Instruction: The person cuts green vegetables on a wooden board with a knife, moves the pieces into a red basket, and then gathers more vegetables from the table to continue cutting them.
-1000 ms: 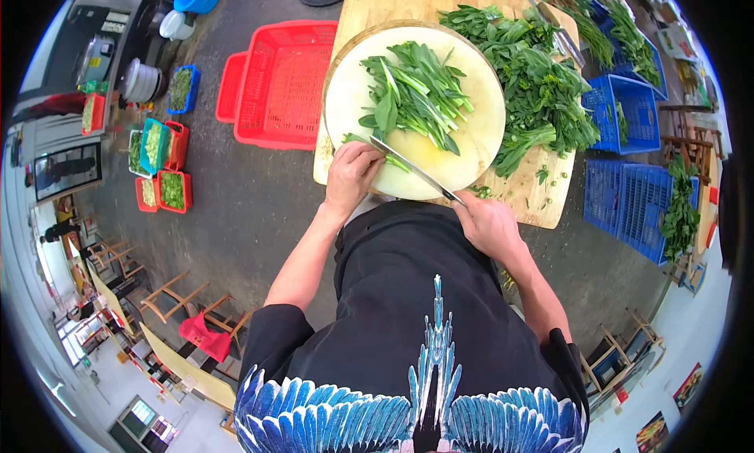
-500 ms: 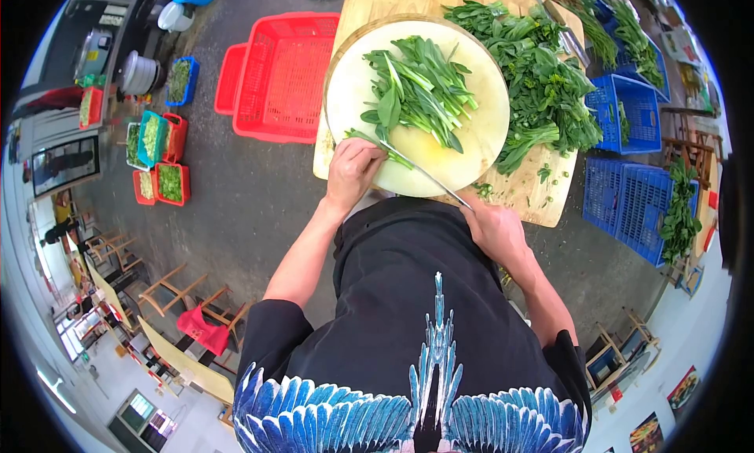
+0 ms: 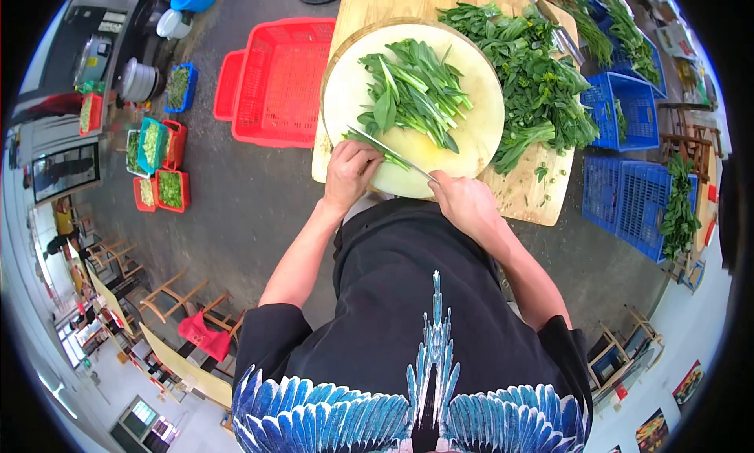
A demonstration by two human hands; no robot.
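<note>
My right hand (image 3: 465, 202) grips a knife (image 3: 389, 152) whose blade lies across the near part of a round pale cutting board (image 3: 483, 131). My left hand (image 3: 351, 172) is curled over a few green stems (image 3: 398, 161) at the board's near edge, right beside the blade. A bundle of leafy greens (image 3: 414, 91) lies in the middle of the board. The board rests on a wooden table (image 3: 528, 198).
A big heap of uncut greens (image 3: 538, 80) lies on the table right of the board. A red crate (image 3: 280, 80) sits on the floor to the left, blue crates (image 3: 628, 146) to the right. Small red and blue baskets of chopped greens (image 3: 159, 166) stand far left.
My right hand has slid left along the board's near edge, bringing the knife closer to my left hand. My left hand keeps its place on the stems.
</note>
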